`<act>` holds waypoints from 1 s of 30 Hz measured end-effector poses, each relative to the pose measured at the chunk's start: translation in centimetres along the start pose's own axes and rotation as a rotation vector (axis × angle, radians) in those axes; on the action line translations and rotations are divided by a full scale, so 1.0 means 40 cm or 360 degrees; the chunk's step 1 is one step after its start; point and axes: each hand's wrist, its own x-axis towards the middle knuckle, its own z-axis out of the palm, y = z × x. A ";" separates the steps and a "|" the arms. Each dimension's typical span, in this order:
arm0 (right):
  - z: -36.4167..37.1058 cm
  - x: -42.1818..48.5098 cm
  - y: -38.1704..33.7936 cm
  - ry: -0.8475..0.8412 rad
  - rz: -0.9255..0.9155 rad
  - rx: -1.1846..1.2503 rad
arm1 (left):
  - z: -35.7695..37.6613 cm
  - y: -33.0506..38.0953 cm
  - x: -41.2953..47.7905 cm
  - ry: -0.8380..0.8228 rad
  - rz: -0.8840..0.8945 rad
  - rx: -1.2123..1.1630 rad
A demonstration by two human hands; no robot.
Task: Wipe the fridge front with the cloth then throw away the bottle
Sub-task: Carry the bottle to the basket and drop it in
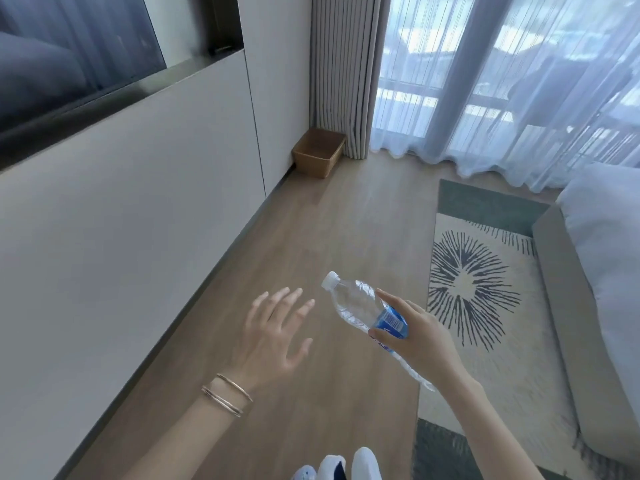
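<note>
Bright, even daylight enters through the sheer curtains (pixel 502 91) well beyond the right hand (pixel 415 337), overexposed in patches, leaving a pale sheen on the floor (pixel 346 216) ahead of both hands; shadows soft. Left of the left hand (pixel 273 337), the wall (pixel 121 220) leans and stretches with wide-angle distortion. Overall detail slightly soft.

Pale grey wall panels (pixel 138 202) fill the view from eight to eleven o'clock, with a dark glossy screen (pixel 69 46) above them at ten. A wood-plank floor (pixel 329 237) runs toward twelve, where a striped curtain (pixel 343 64) hangs. Daylight glows through sheer curtains (pixel 519 81) at one to two. A patterned rug (pixel 485 323) lies at four, against a grey sofa (pixel 561 271) at three
</note>
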 end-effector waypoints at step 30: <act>-0.180 1.063 0.266 -0.0076 -0.0021 0.0053 | 0.401 -0.252 0.940 -0.0144 -0.0170 -0.0059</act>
